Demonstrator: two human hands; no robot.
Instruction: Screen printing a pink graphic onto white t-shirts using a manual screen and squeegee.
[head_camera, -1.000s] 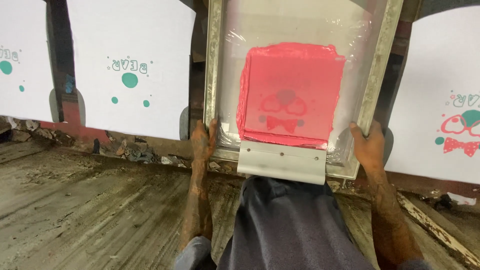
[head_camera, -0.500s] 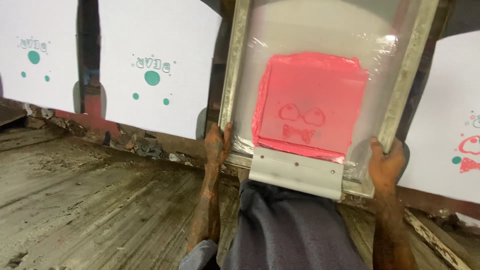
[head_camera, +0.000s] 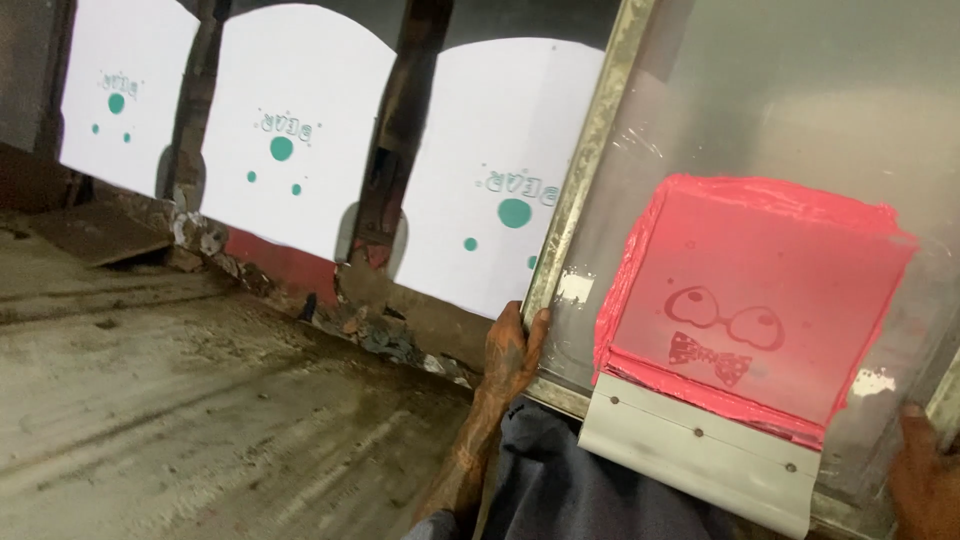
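The screen frame (head_camera: 585, 190) slides along since a moment ago, now over the next white sheet (head_camera: 490, 170); left hand (head_camera: 512, 350) grips its corner, right hand (head_camera: 925, 480) clasps the other, squeegee (head_camera: 700, 455) resting in pink ink (head_camera: 760, 270).

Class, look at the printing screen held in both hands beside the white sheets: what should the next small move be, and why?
Probably lowering the screen frame squarely onto the white sheet just left of it. The left hand grips its near left edge and the right hand its right corner; pink ink covers the mesh and the squeegee rests at the near end; that sheet shows only green print.
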